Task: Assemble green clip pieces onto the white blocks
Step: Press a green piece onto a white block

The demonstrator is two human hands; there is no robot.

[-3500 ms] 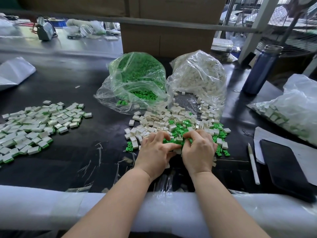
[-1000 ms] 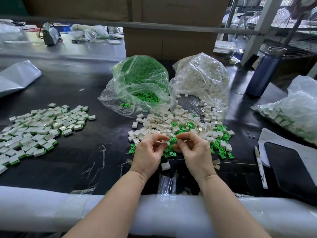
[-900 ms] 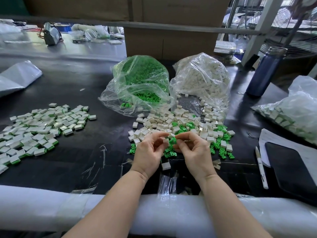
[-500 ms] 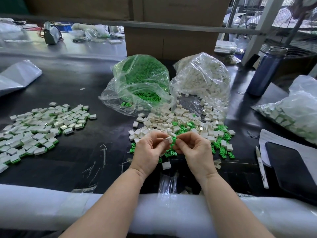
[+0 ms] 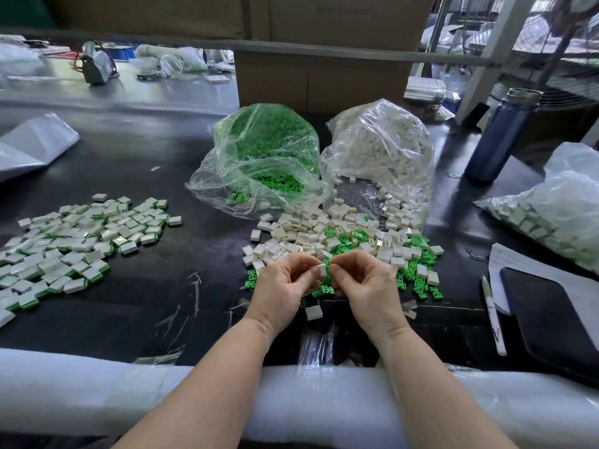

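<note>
Left hand: pinched small white plastic block at fingertips.
Right hand: fingers curled, touching block's right side; green clip unseen.
Nearer: both equal.

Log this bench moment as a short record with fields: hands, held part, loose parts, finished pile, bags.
left hand: pinches the white block
right hand: fingers curled, tips at the block's right side; clip there not clearly visible
loose parts: white blocks and green clips mixed on the black table, just beyond the hands
finished pile: far left, white blocks with green edges
bags: green-clip bag left of the white-block bag, both open towards the person
</note>
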